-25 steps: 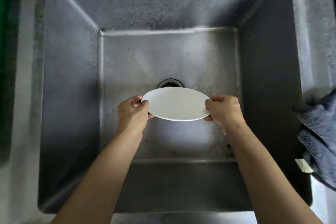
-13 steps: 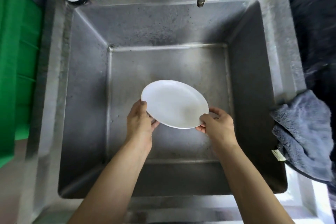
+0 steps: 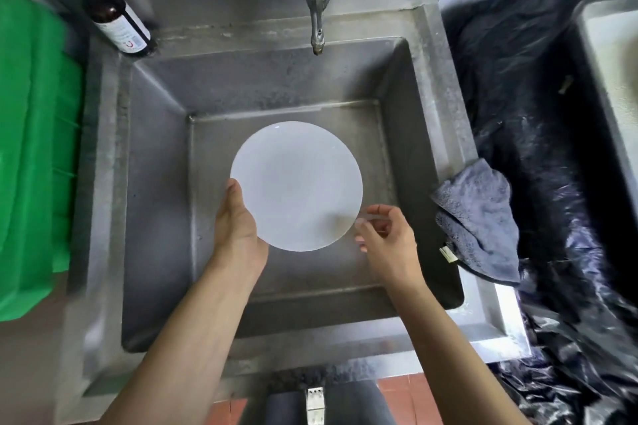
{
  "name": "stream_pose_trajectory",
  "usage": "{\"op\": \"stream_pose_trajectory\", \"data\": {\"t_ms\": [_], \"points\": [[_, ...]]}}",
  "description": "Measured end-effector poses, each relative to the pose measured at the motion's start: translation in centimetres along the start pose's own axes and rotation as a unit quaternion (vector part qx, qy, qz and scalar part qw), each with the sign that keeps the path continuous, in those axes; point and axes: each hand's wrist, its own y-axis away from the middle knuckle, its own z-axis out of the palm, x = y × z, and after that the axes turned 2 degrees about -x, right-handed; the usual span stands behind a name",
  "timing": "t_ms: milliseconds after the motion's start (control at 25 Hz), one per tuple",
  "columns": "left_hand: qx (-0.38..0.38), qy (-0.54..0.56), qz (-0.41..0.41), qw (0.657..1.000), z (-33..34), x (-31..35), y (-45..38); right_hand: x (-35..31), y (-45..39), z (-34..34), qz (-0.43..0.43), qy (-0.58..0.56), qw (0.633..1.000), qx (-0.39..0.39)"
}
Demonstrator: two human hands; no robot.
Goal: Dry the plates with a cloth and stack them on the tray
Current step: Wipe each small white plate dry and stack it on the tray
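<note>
left hand (image 3: pixel 238 231) gripping near-left rim of white plate (image 3: pixel 296 186), thumb on top edge, fingers hidden beneath. right hand (image 3: pixel 386 238) just beside near-right rim, fingers loosely curled, blurred, holding nothing; contact with rim unclear. plate held face-up over steel sink (image 3: pixel 162 217), roughly centred in basin. tap (image 3: pixel 317 3) at far side above basin. grey cloth (image 3: pixel 480 221) draped over right sink edge. dark bottle (image 3: pixel 119 22) at far left corner. green crate (image 3: pixel 31 148) left of sink. black plastic sheet (image 3: pixel 538 114) to the right.
</note>
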Motion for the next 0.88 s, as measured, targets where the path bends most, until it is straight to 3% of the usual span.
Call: {"op": "stream_pose_trajectory", "data": {"t_ms": [160,280,400,560,680,880], "points": [[-0.014,-0.012,0.017,1.000,0.0,1.3,1.7,0.0,0.3,-4.8,-0.126,0.102,0.977,0.137],[-0.037,-0.032,0.035,0.998,0.1,1.7,3.1,0.7,-0.1,-7.4,-0.227,0.215,0.925,0.215],[-0.046,-0.055,0.039,0.997,0.3,1.9,4.5,1.4,-1.0,-9.3,-0.226,0.354,0.878,0.232],[-0.057,-0.078,0.031,0.995,0.7,1.8,6.4,3.6,-2.9,-12.3,-0.090,0.394,0.902,0.152],[-0.059,-0.096,0.034,0.993,1.2,2.0,7.7,4.9,-4.4,-13.5,-0.101,0.336,0.932,0.093],[-0.078,-0.100,0.052,0.991,1.9,3.1,9.3,5.4,-4.4,-13.9,-0.156,0.288,0.935,0.139]]}}
